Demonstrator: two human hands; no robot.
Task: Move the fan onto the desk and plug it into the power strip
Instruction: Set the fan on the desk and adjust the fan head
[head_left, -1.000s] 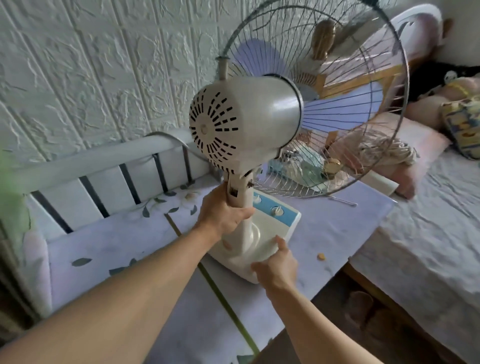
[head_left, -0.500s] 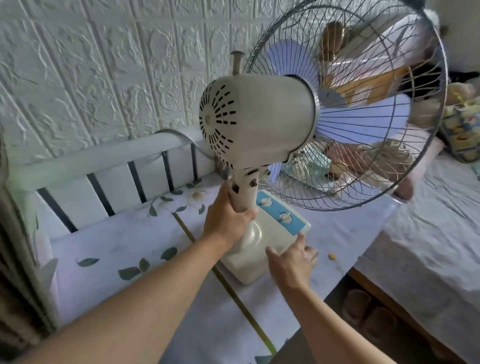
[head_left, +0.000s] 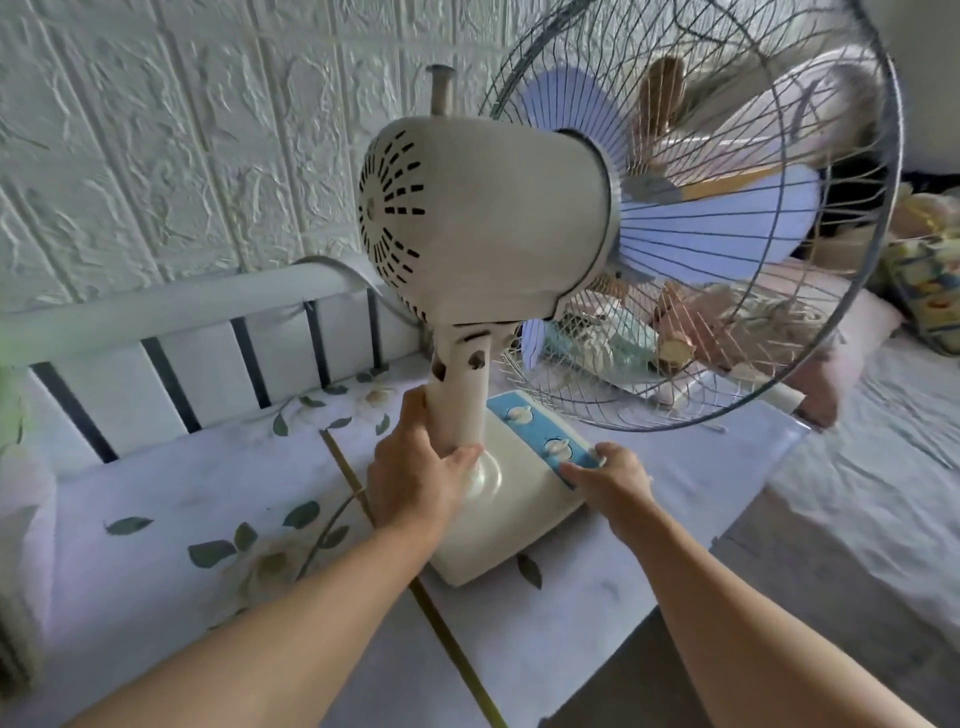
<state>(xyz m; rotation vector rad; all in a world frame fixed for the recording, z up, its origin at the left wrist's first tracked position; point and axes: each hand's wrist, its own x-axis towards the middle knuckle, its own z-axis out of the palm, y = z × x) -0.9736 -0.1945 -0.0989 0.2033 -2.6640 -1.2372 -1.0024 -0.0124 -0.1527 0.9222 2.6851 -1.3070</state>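
A cream table fan (head_left: 488, 223) with pale violet blades and a wire cage stands on a white surface with a leaf print (head_left: 156, 499). Its base (head_left: 514, 525) carries a blue panel with two knobs. My left hand (head_left: 415, 478) grips the fan's neck just above the base. My right hand (head_left: 608, 478) holds the right edge of the base, fingers over the blue panel beside the near knob. A thin grey cord (head_left: 327, 525) curves away from the base toward the left. No power strip is in view.
A white slatted rail (head_left: 171, 332) runs along the embossed white wall behind the surface. To the right lies a bed (head_left: 857, 493) with a pink pillow (head_left: 852, 353) and a patterned bundle (head_left: 930, 291). A wooden frame shows behind the cage.
The fan looms larger and nearer in the view. My right hand has shifted from the base's front corner up to its right edge at the blue panel. The left hand keeps its grip.
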